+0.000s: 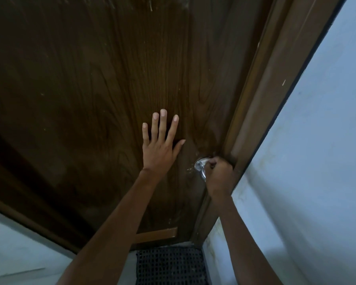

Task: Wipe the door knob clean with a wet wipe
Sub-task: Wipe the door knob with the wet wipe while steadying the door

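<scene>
A shiny metal door knob (200,166) sits on the right edge of a dark brown wooden door (111,79). My right hand (219,173) is closed around the knob from the right, covering most of it. No wet wipe shows; whether one lies under the fingers I cannot tell. My left hand (159,145) rests flat on the door panel just left of the knob, fingers spread and pointing up, holding nothing.
The brown door frame (261,103) runs along the knob's right side, with a pale blue wall (317,151) beyond it. A black grid mat (171,266) lies on the floor at the door's foot. Another pale wall (19,254) stands at lower left.
</scene>
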